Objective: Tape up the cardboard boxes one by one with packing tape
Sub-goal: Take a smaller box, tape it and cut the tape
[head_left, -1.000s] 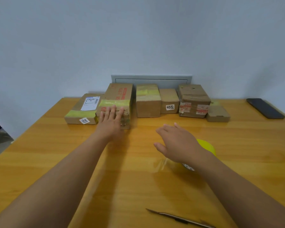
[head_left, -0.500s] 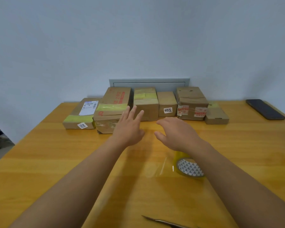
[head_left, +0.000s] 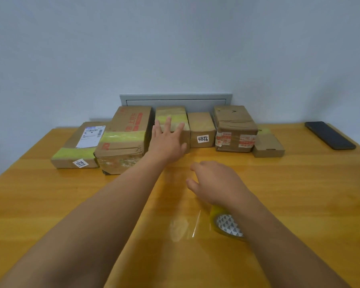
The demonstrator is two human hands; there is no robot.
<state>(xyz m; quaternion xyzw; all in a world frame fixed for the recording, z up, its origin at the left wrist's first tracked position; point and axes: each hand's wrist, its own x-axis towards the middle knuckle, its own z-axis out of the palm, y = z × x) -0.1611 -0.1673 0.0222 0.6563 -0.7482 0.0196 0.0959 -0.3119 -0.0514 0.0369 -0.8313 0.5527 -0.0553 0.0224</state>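
Several cardboard boxes stand in a row at the far edge of the wooden table point(head_left: 50, 204). My left hand point(head_left: 167, 142), fingers spread, reaches against the front of the third box point(head_left: 172, 117), which has a yellow tape band across its top. To its left stands a big box with red print point(head_left: 127, 138) and a flat box labelled 1218 point(head_left: 79, 148). My right hand point(head_left: 216, 183) hovers open over the table, holding nothing. Under my right forearm lies the yellow tape roll point(head_left: 227, 225), with a clear loose strip point(head_left: 185, 225) trailing left.
To the right of the third box stand a small box labelled 7204 point(head_left: 201, 129), a crumpled taped box point(head_left: 235, 129) and a low flat box point(head_left: 268, 144). A black phone point(head_left: 329, 135) lies at the far right. A grey wall panel point(head_left: 175, 99) is behind the boxes.
My left hand left the big red-print box and moved right and forward to the third box. My right hand stayed over the table, and the view tilted up so the blade near me dropped out.
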